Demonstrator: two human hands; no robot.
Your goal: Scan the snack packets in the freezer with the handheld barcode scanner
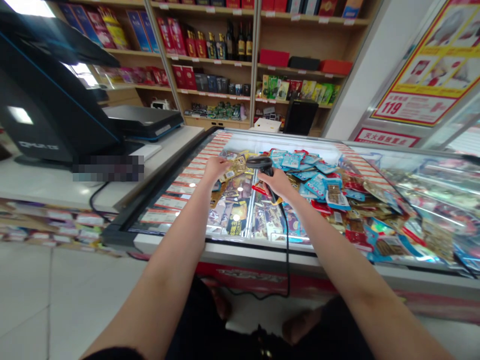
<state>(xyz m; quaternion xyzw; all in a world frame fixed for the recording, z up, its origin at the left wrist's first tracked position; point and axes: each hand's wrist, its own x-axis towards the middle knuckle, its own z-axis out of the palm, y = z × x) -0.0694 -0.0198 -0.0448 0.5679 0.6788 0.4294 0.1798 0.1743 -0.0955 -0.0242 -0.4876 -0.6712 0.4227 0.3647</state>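
Observation:
My right hand (278, 183) is wrapped round the handle of a black handheld barcode scanner (259, 162), whose head points left. Its black cable hangs down over the freezer's front edge. My left hand (217, 169) is closed on the edge of a gold snack packet (235, 169), held just left of the scanner head. Both hands are above the glass top of a chest freezer (180, 192). To the right of my right hand lies a heap of blue snack packets (317, 186), mixed with red and brown ones.
A dark checkout terminal (48, 95) and a flat scale (144, 120) stand on the white counter (33, 182) at left. Shelves (213, 62) with bottles and boxes line the back. A second glass-topped freezer section (423, 185) extends right.

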